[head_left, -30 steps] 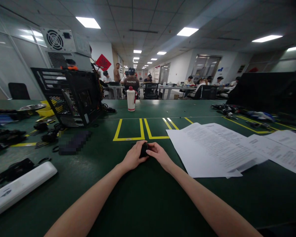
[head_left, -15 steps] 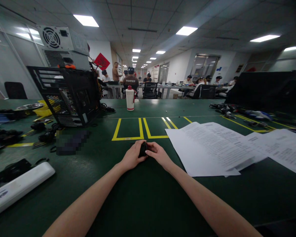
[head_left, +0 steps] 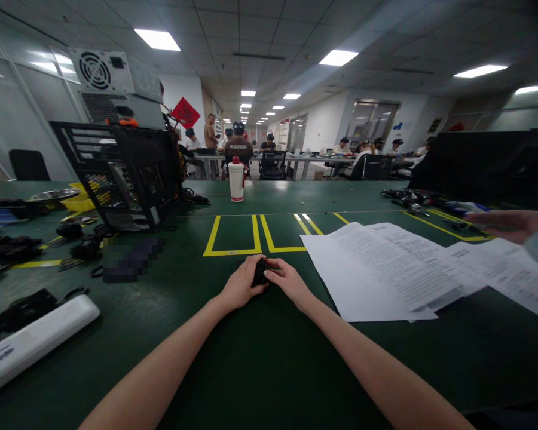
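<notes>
A small black thing (head_left: 259,273) is between two hands, near the middle of the green table (head_left: 269,364). The left hand (head_left: 242,283) curls around its left side, and the right hand (head_left: 291,282) pinches its right side, so both have hold of it. Yellow tape (head_left: 246,252) is just past them. White papers (head_left: 381,272) lie toward the right edge, where another person's hand (head_left: 513,223) is, a bit blurry. A cup (head_left: 236,182) stands near the far edge, and a computer case (head_left: 128,176) stands toward the far left corner.
</notes>
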Motion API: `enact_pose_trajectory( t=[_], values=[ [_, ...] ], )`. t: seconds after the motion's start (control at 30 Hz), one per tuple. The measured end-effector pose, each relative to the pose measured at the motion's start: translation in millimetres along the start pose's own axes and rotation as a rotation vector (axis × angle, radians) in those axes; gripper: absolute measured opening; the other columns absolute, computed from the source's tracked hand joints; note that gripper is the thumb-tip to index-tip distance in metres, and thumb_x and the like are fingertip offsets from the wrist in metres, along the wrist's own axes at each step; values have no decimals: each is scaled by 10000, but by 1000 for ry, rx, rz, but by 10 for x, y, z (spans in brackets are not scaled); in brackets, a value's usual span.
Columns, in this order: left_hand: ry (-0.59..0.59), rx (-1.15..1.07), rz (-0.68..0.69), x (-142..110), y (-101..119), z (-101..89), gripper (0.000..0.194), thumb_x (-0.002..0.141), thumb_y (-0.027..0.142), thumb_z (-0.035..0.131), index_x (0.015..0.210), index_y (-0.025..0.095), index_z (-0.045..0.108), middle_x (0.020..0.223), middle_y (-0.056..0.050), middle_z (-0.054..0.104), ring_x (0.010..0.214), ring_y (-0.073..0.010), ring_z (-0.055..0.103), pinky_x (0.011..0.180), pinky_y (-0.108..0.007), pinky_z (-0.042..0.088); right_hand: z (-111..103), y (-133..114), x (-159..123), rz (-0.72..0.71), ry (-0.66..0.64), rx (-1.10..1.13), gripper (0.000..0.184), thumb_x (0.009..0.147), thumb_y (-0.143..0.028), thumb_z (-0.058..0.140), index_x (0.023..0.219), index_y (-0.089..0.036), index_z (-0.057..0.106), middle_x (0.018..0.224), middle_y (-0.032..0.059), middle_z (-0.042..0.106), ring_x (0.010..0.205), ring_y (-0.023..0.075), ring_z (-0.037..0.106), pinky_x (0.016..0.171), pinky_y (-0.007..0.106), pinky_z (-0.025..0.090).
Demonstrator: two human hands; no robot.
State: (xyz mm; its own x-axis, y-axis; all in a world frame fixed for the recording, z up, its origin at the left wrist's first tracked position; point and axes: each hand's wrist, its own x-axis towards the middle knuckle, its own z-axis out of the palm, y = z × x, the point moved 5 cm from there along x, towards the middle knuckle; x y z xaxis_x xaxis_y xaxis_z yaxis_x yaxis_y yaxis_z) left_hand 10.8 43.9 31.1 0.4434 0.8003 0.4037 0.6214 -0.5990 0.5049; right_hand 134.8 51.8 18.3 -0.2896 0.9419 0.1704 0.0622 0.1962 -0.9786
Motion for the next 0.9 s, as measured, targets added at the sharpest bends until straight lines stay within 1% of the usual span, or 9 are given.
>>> enact_pose_trajectory(
  t=[0.1,0.3,0.43,0.5,0.67,0.83,0.9],
  values=[
    [-8,-3,-11,0,5,-2,578,700,230,570,1188,254,261,1207,-56,384,1102,-235,419,903,-430,369,11,-29,-31,-5,-27,30,293,695,-261,562,980,-230,504,1050,19,533,1002,182,503,846,367,411],
    [-6,-2,2,6,-2,-1,588,698,243,570,1195,242,256,1212,-69,373,1102,-234,413,901,-429,366,38,-85,-45,-62,-5,8,186,715,-270,538,894,-223,521,975,1,547,986,168,513,869,356,398],
    [-6,-4,-1,10,-13,10,576,700,237,568,1188,243,261,1195,-64,387,1083,-227,429,889,-421,377,21,-54,-13,-35,22,-31,279,711,-261,542,985,-229,499,1038,21,531,994,178,506,868,372,398],
    [2,0,3,13,-11,13,575,689,229,576,1177,235,273,1182,-68,398,1079,-230,430,895,-422,368,13,-35,-6,-14,14,-25,315,707,-257,546,1015,-224,489,1057,31,528,996,184,507,862,376,403],
    [1,-6,6,10,3,8,563,694,220,567,1176,241,277,1187,-62,392,1085,-229,425,903,-422,363,29,-40,-27,-28,-30,33,288,685,-234,569,964,-226,496,1028,12,539,989,178,515,837,357,423],
    [-2,-4,2,8,0,2,576,699,238,563,1190,249,262,1199,-60,383,1097,-231,416,907,-422,362,45,-64,-36,-95,-1,11,184,704,-250,548,882,-222,513,952,0,543,962,164,525,856,344,410],
    [-2,1,6,11,-4,5,583,694,238,569,1190,244,261,1197,-60,384,1094,-229,418,907,-418,363,37,-53,-24,-102,21,-3,207,703,-249,550,905,-224,511,962,2,539,961,162,523,867,347,401]
  ],
)
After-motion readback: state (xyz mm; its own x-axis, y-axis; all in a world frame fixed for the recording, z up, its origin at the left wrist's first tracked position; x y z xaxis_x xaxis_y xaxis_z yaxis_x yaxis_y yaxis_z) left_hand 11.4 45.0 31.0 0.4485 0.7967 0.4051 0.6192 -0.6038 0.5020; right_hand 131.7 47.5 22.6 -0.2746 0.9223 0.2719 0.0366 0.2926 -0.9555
